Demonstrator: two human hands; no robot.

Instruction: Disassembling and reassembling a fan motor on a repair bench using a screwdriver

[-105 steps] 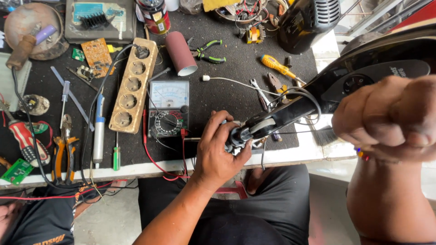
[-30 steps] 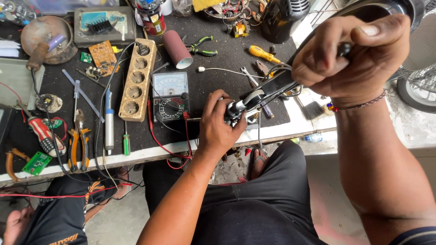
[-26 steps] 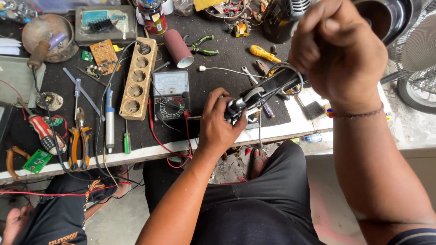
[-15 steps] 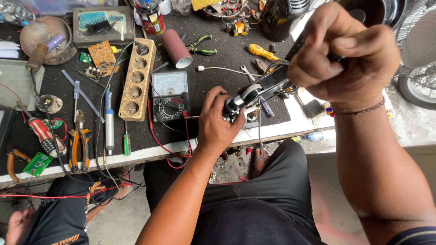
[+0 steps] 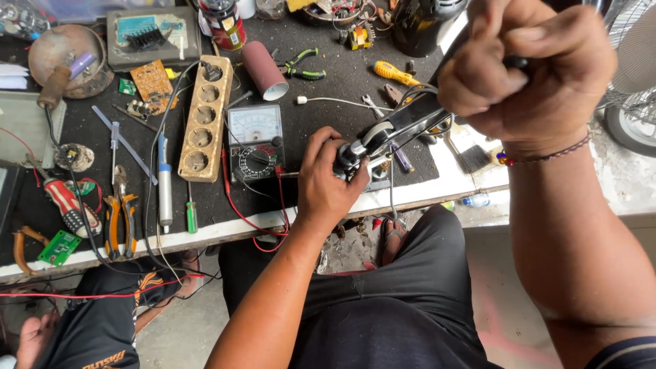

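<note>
Far left on the desk (image 5: 424, 195): red-handled tool (image 5: 66, 205), orange pliers (image 5: 117, 222), white soldering iron (image 5: 164, 188), green screwdriver (image 5: 192, 215), all lying flat near the front edge, probably for quick reach. Wooden socket strip (image 5: 202, 123) just beside the analog multimeter (image 5: 255, 140), red lead trailing off the near edge. Left hand (image 5: 328, 181) is closed around the lower end of the black-and-silver handle assembly (image 5: 386, 133), pinning it at the desk edge, likely to steady it. Right hand (image 5: 526, 65) is fisted tight on the upper end, raised toward the camera, looks like bracing or twisting. Versus half a second ago: right hand sits higher and closer, grip unchanged; left hand stays put.
</note>
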